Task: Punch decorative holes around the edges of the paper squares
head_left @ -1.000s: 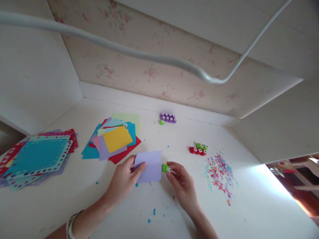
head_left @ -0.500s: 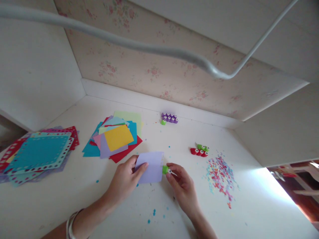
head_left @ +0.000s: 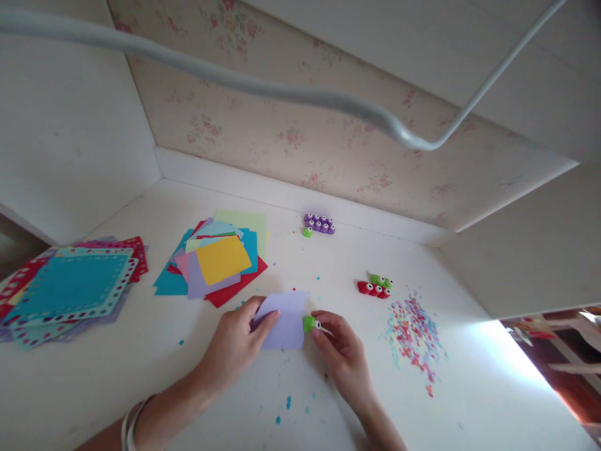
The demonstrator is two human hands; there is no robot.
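My left hand (head_left: pixel 244 335) pinches a lavender sheet of paper (head_left: pixel 288 322) by its left side, thumb on top. In my right hand (head_left: pixel 342 351) is a small green craft punch (head_left: pixel 308 323) with a white-and-black button, closed between thumb and fingers. The punch sits at the paper's right edge, where a few small holes show near the upper corner. Whether its lever is pressed down I cannot tell. Both hands are just above the white tabletop (head_left: pixel 225 401).
Punched paper sheets (head_left: pixel 77 282) lie at far left, with a pile of plain coloured paper (head_left: pixel 223 260) beside them. Purple punches (head_left: pixel 320 223) stand at the back; red punches (head_left: pixel 374 289) and green ones are at right. Loose confetti (head_left: pixel 416 338) is heaped nearby. A white cable (head_left: pixel 291 94) crosses above.
The lavender paper has tilted and shifted slightly down, its left part bending more. The green punch stays at its right edge. More small paper bits show beside the paper's upper edge.
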